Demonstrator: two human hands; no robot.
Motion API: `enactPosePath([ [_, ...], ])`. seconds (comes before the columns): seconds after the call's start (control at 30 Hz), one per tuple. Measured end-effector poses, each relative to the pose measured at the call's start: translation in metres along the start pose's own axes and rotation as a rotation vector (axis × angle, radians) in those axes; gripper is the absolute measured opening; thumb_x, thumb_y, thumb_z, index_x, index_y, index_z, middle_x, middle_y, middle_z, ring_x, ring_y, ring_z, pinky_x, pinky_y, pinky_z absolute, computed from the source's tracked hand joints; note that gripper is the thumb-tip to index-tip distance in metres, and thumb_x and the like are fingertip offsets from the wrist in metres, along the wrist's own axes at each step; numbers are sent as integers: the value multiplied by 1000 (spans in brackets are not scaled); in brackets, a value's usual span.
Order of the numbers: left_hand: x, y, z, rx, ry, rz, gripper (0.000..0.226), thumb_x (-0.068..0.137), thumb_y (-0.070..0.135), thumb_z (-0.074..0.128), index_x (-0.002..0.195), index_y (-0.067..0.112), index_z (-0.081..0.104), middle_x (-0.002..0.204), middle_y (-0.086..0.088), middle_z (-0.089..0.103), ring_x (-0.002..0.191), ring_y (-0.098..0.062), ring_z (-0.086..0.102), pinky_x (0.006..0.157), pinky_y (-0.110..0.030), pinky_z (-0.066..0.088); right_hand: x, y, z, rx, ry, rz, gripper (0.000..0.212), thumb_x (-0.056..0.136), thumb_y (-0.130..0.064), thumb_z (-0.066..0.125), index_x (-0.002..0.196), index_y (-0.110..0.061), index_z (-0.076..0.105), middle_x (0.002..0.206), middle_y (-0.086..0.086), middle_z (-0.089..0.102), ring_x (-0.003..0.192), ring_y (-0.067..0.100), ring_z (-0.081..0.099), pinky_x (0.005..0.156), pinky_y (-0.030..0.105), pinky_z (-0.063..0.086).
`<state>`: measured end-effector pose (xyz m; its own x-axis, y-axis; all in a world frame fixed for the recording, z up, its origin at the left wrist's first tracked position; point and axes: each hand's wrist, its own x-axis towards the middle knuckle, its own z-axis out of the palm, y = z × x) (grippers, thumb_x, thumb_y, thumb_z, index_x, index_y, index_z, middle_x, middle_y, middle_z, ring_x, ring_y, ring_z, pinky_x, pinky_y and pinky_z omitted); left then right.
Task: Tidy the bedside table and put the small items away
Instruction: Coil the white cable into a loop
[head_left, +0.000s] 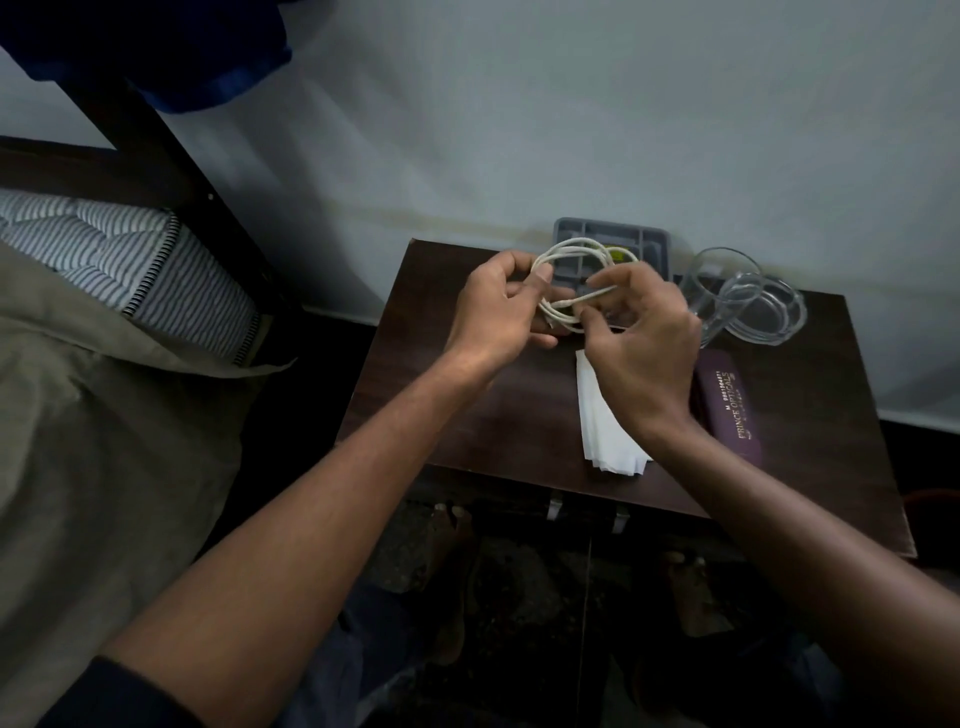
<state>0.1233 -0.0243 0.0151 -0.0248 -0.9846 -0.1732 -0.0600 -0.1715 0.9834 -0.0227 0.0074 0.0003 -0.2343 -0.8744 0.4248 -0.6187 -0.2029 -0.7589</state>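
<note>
Standing at the bedside table (447, 405), you hold a white cable (566, 249) coiled above it, left hand (498, 306) pinching one side of the loops and right hand (639, 353) closed on the other. Coiling appears under way; next, secure the loops and lower them into the grey organiser tray (654, 239) behind, which calls for a compact coil.

The right hand (631, 358) is covering part of the white paper (605, 431); both hands are hiding the grey organizer tray's (613, 236) near compartments.

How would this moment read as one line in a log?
step: coiling white cable | left hand: holds loops | right hand: pinches coil | grey tray: behind, on table
</note>
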Motion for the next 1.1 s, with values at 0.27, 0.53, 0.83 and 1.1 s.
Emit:
enactPosePath([
  [0.27, 4, -6, -2, 230, 90, 107, 18, 107, 27, 63, 111, 10, 68, 77, 0, 77, 63, -10, 75, 57, -32, 64, -4, -6, 6, -130, -32, -181, 13, 91, -13, 77, 100, -15, 86, 78, 8, 62, 81, 25, 51, 77, 37, 44],
  [0.53, 5, -1, -3, 303, 114, 148, 15, 110, 25, 58, 109, 12, 64, 81, 1, 78, 58, -13, 76, 52, -28, 60, 3, -9, 3, 134, 82, 144, 81, 68, -27, 98, 132, -19, 49, 97, 0, 49, 85, 14, 50, 77, 33, 50],
  [0.83, 8, -5, -16, -121, 35, -160, 12, 109, 20, 61, 103, 13, 68, 91, -9, 80, 48, -11, 71, 43, -18, 52, 4, 8, 7, 692, -463, 467, 25, 101, -7, 70, 126, -6, 70, 114, 4, 83, 87, 17, 78, 67, 28, 56],
  [1.1, 25, 2, -45, 34, 215, -95, 19, 109, 19, 59, 92, 15, 65, 85, -8, 74, 52, -21, 74, 39, -21, 50, 2, 19, 10, 212, -614, 384, 11, 93, -8, 80, 84, -12, 77, 59, 2, 69, 51, 10, 60, 51, 23, 50],
])
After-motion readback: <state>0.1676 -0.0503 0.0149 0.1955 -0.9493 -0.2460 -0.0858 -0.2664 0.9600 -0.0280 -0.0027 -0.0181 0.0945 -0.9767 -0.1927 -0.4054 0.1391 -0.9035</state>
